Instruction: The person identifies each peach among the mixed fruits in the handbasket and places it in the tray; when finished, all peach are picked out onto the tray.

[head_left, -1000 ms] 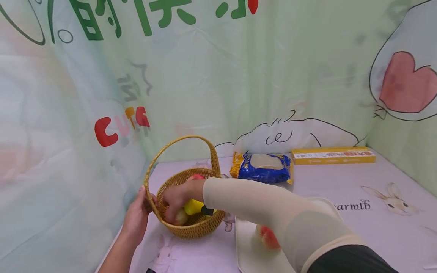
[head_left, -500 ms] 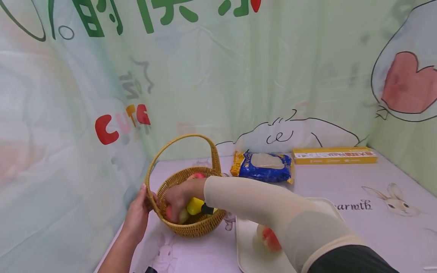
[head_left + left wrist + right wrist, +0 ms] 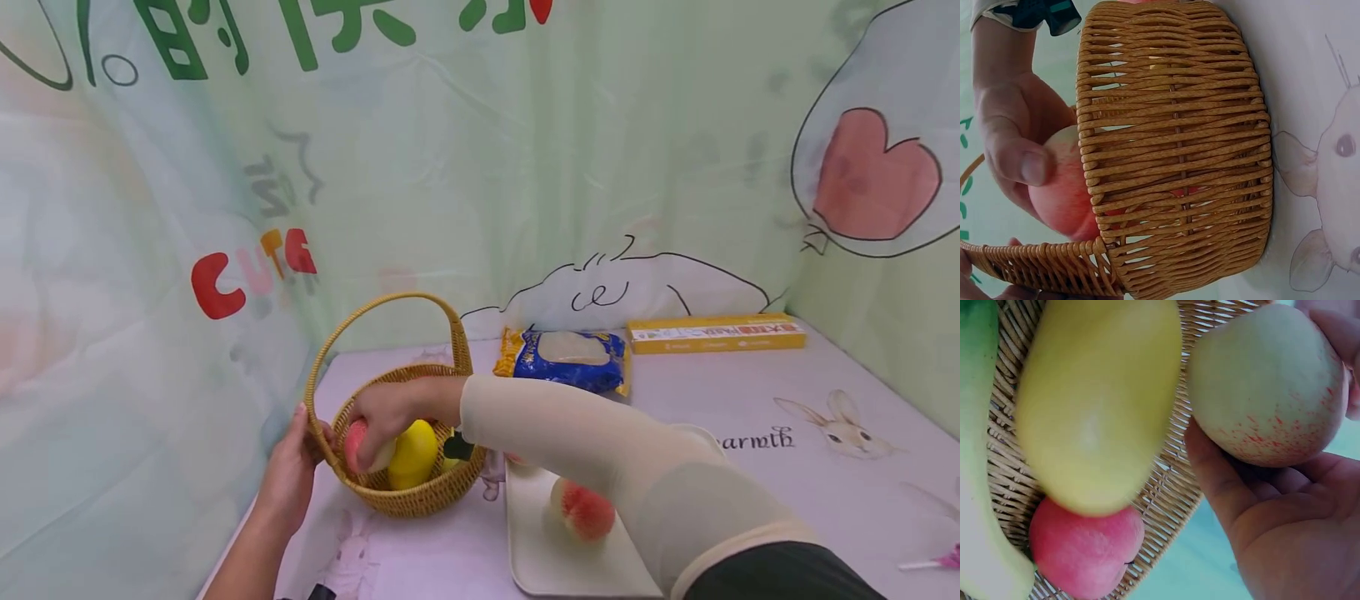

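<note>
My right hand reaches into a wicker basket and holds a pale peach with red streaks, thumb on one side and fingers on the other. The left wrist view shows that peach by the basket rim. My left hand grips the base of the basket's arched handle. Inside the basket, a yellow mango lies beside the held peach. A red apple and a long pale-green fruit or vegetable also lie there.
A cream tray with a peach is right of the basket, partly under my right arm. Behind stand a blue-and-yellow packet and a long yellow box. A pink item on a white stick lies at far right.
My right hand has raised the peach from low in the basket, and more of the mango shows. My left hand stays on the handle. The head view has shifted slightly.
</note>
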`<state>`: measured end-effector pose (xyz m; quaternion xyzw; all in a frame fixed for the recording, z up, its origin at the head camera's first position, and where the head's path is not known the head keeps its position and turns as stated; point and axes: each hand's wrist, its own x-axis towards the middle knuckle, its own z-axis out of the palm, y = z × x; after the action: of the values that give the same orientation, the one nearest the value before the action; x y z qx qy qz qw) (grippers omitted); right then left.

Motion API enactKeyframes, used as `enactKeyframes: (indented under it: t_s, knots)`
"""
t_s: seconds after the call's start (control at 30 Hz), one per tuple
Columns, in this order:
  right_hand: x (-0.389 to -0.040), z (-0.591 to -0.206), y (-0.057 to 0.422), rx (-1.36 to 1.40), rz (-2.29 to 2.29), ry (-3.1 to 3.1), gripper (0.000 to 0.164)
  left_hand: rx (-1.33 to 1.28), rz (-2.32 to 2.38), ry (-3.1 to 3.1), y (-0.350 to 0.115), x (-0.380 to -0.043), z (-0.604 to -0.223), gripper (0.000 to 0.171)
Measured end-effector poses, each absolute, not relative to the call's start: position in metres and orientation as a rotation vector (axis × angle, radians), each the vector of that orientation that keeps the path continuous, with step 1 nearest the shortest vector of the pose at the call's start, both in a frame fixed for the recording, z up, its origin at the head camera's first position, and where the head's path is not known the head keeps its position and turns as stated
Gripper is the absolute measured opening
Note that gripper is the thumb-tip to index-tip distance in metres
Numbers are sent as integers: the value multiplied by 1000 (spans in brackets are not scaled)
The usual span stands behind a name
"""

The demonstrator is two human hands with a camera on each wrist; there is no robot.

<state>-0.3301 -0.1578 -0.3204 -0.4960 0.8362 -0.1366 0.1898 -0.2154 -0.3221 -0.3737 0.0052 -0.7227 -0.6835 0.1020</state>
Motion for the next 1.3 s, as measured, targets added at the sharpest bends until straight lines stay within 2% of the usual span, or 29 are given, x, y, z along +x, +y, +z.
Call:
enactKeyframes:
  t_s: [0.2,0.5,0.87,1.07,1.3]
  knots:
    - [-330,-312,-142,-1354,-535,2368,44,-11,-2016,-2138,-322,-215,-373,52]
    - [-327,-300,-119,-1337,-647,2394,58,3,-1994,-2157,-321,-214,-375,57]
    - [-319,-278,-72,-1280,-919,2345,50,-11,-2034,-2123,-320,-213,-373,56]
    - [-317,-281,-43,-1214,-1048,2355,47,-4,-2071,-2095,-320,-214,-373,56]
    - [-312,-290,-7,-1139,-1150,2375,52,-16,-2065,-2110,-319,-212,-373,53]
